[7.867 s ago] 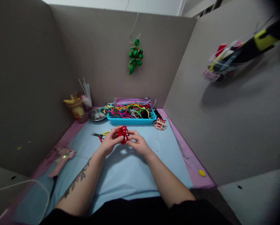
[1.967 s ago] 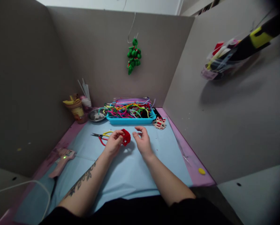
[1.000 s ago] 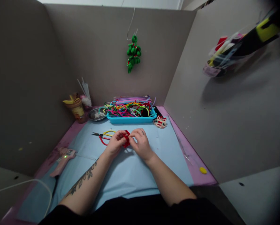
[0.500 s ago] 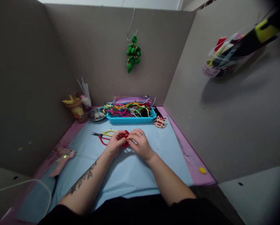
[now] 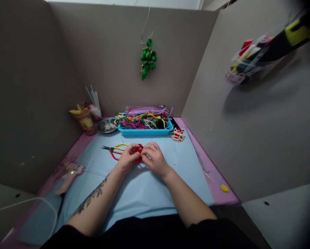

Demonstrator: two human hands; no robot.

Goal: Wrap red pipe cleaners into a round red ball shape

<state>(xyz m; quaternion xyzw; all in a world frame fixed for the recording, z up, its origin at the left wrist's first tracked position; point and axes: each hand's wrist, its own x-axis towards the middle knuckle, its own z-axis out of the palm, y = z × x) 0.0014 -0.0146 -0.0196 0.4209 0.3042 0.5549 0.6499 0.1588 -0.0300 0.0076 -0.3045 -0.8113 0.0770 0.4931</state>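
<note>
Between both hands is a small red fuzzy piece (image 5: 139, 159), which looks like bent pipe cleaner; the fingers cover much of it. My left hand (image 5: 129, 157) pinches it from the left. My right hand (image 5: 155, 158) has its thumb and fingertips closed on the right side of the same piece. Just left of my left hand, scissors (image 5: 115, 150) with one yellow and one red handle lie on the blue cloth (image 5: 149, 193), blades pointing left.
A blue tray (image 5: 145, 132) full of colourful pipe cleaners stands at the back, beside a metal dish (image 5: 106, 126). A pink glue gun (image 5: 71, 176) lies at left. A beige-and-red pipe-cleaner figure (image 5: 177, 135) is right of the tray. Grey partitions (image 5: 113, 62) enclose the table.
Both hands stay in nearly the same place, still pinching the red piece. Only slight finger movement shows, along with a small shift of the camera.
</note>
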